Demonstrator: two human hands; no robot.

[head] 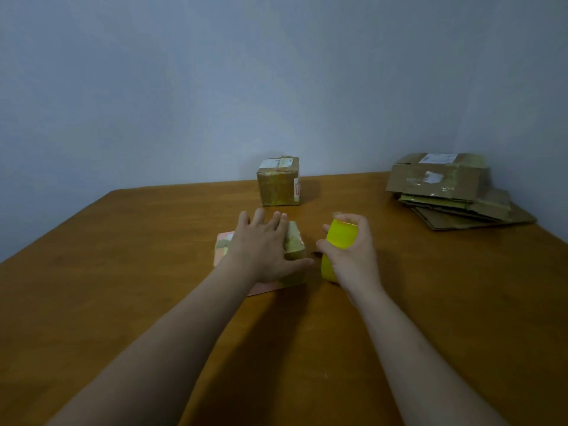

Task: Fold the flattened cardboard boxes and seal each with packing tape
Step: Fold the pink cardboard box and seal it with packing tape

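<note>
1. Pressing down with straight, spread fingers, the left hand (261, 244) lies flat on top of a small pinkish box (222, 245) at the middle of the tabletop (138, 278). It is apparently pinning the flaps shut and stopping the box from sliding while tape goes on.
2. The right hand (355, 256), fingers and thumb curled round a roll of yellow packing tape (339, 236), holds it just beside the box's right end. Whether roll and box touch cannot be told.
3. The box's right end is tan and looks partly taped, and it shows beyond the left fingertips. The pink left end pokes out on the other side of the palm.
4. The roll is held on edge, probably so that a strip can be drawn across the seam under the left palm. No free strip can be made out.
5. Farther back, a sealed brown box (278, 186) stands near the wall, well apart from both hands, seemingly set aside as finished.
6. A stack of flattened cardboard boxes (442, 189) lies at the far right corner, clear of the working spot, likely the pieces awaiting folding.
</note>
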